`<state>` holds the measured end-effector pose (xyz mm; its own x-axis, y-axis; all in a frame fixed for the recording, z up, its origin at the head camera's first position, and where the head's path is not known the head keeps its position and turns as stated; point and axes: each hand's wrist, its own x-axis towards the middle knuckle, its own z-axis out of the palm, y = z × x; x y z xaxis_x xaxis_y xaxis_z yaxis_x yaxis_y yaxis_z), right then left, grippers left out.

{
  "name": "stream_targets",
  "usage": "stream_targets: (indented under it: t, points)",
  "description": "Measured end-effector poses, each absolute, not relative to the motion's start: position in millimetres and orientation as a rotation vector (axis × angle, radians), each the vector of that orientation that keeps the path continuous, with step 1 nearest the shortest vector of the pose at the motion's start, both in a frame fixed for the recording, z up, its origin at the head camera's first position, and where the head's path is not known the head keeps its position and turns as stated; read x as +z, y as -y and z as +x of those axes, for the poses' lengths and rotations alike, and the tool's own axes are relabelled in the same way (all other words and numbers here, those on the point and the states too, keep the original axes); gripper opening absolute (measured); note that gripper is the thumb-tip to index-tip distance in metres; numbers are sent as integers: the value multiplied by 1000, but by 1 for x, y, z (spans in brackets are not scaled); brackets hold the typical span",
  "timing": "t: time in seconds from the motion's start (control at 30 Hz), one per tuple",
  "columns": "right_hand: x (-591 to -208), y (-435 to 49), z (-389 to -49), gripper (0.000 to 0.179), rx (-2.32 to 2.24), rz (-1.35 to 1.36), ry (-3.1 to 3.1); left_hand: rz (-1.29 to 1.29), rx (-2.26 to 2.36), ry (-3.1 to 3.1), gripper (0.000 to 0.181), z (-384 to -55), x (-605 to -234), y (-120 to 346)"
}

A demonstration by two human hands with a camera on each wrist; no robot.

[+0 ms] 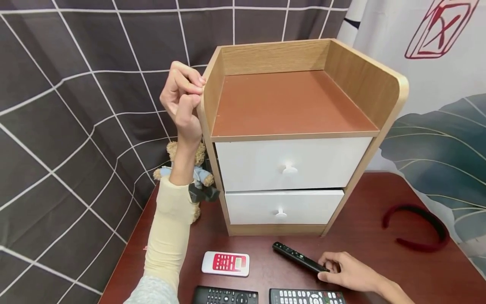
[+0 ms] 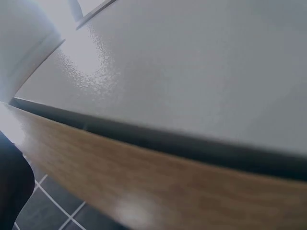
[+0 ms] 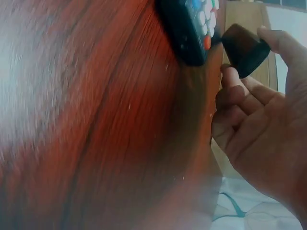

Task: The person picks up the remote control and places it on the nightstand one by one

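Observation:
A wooden cabinet point(image 1: 216, 90) with two white drawers stands on the dark red table. My left hand point(image 1: 184, 95) pinches the front edge of its left side panel near the top, thumb in front. The upper drawer point(image 1: 250, 166) and lower drawer point(image 1: 248, 209) have white knobs. In front of the cabinet, my right hand point(image 1: 351, 270) pinches the near end of a slim black remote control point(image 1: 298, 256) between thumb and fingers. That remote's rounded end point(image 3: 244, 52) shows between the fingertips in the right wrist view.
A white remote control point(image 1: 206, 262) with a red face lies left of the slim one. Two black remotes, one left point(image 1: 203, 295) and one right point(image 1: 294, 297), lie at the near edge. A teddy bear point(image 1: 199, 175) sits behind my left arm. A dark red headband point(image 1: 417, 245) lies right.

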<state>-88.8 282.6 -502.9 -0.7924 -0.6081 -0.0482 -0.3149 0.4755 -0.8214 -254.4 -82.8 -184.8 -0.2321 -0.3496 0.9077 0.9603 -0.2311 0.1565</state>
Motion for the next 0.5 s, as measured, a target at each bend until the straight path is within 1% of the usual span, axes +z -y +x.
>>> stream_targets:
  t: [0.1,0.3,0.4,0.5]
  points:
    - [-502,-280,-88,7,-1368,-683,-2207,-957,-1669,953,23,-253,-185,81]
    - [-498,-278,-87,23,-1609,-619,-1795,-953,-1670,972,23,-254,-185,82]
    - [-488,-279,-85,28,-1666,-581,-1632,-953,-1658,979,22,-255,-187,84]
    - [-470,-281,-83,31,-1692,-498,-1524,-950,-1641,983,22,-256,-188,87]
